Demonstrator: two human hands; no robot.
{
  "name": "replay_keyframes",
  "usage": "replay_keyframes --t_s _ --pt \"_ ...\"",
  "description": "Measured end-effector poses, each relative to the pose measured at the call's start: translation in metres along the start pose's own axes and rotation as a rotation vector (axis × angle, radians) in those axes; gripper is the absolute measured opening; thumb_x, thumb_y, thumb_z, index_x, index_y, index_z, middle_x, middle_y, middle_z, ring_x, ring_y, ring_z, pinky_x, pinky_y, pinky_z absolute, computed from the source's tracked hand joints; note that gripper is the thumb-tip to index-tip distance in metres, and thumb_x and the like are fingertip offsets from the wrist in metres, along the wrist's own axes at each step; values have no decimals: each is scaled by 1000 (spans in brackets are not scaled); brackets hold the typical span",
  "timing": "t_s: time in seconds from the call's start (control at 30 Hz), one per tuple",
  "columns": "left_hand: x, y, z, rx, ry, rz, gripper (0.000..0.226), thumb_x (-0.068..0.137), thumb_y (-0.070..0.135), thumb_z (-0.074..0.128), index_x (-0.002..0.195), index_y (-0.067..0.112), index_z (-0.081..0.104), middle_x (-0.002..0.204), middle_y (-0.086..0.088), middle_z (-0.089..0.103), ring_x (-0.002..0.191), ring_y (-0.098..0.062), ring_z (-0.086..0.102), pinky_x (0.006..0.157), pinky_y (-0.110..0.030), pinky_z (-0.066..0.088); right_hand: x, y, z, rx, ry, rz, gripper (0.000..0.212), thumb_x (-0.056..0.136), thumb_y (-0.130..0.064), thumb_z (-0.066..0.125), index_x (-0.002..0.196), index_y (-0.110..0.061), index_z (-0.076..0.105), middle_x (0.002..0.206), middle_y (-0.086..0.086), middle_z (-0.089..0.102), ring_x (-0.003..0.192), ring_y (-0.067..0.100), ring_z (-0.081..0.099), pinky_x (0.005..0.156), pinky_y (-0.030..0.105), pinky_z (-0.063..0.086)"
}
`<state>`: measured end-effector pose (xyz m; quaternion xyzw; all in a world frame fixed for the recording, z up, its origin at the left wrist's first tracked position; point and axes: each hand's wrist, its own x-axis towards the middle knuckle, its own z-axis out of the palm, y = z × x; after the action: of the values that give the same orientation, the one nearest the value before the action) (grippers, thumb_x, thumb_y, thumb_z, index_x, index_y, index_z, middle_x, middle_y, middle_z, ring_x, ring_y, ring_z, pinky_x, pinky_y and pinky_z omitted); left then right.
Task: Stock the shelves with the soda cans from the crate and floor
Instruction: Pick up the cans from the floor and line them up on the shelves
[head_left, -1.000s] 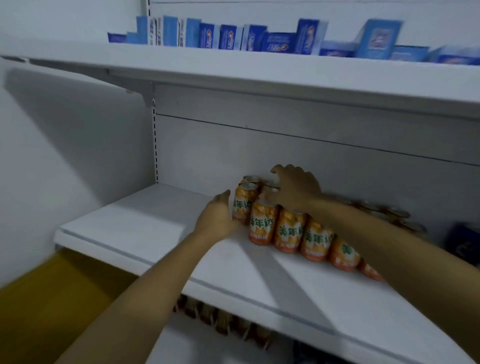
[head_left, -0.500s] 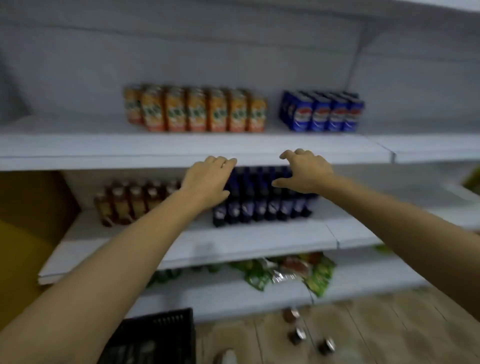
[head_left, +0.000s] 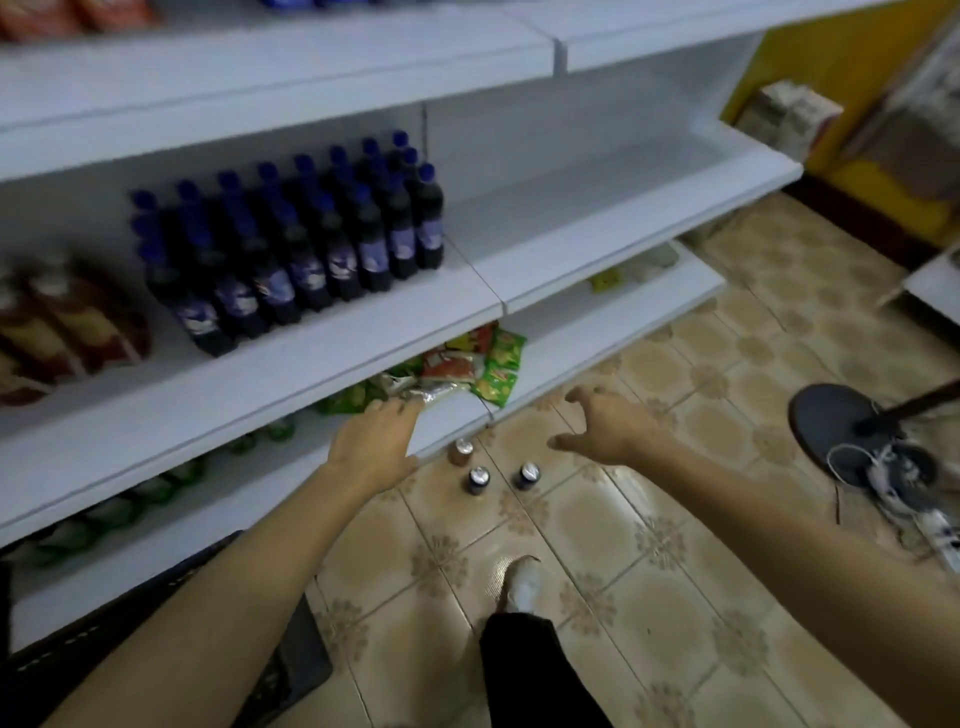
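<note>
Black crate, perhaps, behind forearm

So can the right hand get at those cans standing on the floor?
Probably yes. The right hand hangs open and empty above the three cans, and only bare floor tiles lie around them, though the person must bend lower.

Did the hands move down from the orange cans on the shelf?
Yes. Both hands, left and right, went down, now empty above the three floor cans.
</note>
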<state>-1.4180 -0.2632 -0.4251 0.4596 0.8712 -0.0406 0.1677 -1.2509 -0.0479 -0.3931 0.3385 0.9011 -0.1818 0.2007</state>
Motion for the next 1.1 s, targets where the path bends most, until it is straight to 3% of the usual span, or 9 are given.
replay_keyframes --t_s 0.27,0.37,0.47,0.6,0.8,0.9,0.97,1.03,1.1 --pt "127 50 140 -202 -327 -45 68 89 36 57 147 21 26 142 -2 40 129 -21 39 101 -38 41 125 94 103 40 -275 100 74 81 -56 64 140 -20 36 135 8 48 119 27 51 91 38 48" --pt "171 52 221 -337 -403 -130 67 89 36 56 147 27 23 136 3 44 124 -18 42 96 -33 44 191 105 172 78 -314 101 70 83 -53 63 139 -22 35 135 6 47 120 27 50 92 37 48" --pt "222 45 315 -467 -425 -231 66 89 34 56 147 29 24 137 6 44 125 -15 42 93 -28 42 268 111 249 130 -306 85 69 86 -50 61 142 -24 31 138 5 45 123 26 48 90 35 46" --pt "295 27 458 -592 -404 -347 74 81 34 66 145 25 29 136 3 47 123 -19 46 95 -38 46 360 112 358 228 -244 66 69 86 -44 63 142 -23 29 142 4 40 125 26 46 89 37 46" --pt "380 10 636 -794 -343 -347 84 71 47 64 144 17 35 144 -4 44 132 -21 42 107 -42 37 465 107 502 330 -208 -13 76 82 -40 68 144 -24 28 138 6 38 122 29 45 92 40 47" --pt "404 6 678 -920 -357 -320 85 61 59 53 139 28 40 137 5 48 127 -16 48 104 -38 41 496 100 543 314 -202 -29 72 85 -37 65 145 -25 27 138 7 37 119 30 46 89 40 48" --pt "408 10 670 -951 -376 -320 96 58 61 59 144 29 30 137 7 44 124 -14 48 102 -33 40 508 99 552 232 -221 -76 64 89 -29 62 144 -24 30 135 9 38 117 32 47 86 38 45" --pt "397 15 660 -937 -380 -269 103 69 41 75 151 23 16 137 13 34 117 -2 44 96 -25 39 509 101 548 203 -241 -101 61 86 -24 64 140 -22 36 130 11 42 113 33 49 87 38 46" --pt "383 20 638 -951 -352 -270 104 74 24 79 151 24 10 139 13 30 113 0 44 90 -25 41 500 105 531 266 -251 -72 63 82 -26 69 138 -21 40 126 12 46 110 33 53 87 36 47"
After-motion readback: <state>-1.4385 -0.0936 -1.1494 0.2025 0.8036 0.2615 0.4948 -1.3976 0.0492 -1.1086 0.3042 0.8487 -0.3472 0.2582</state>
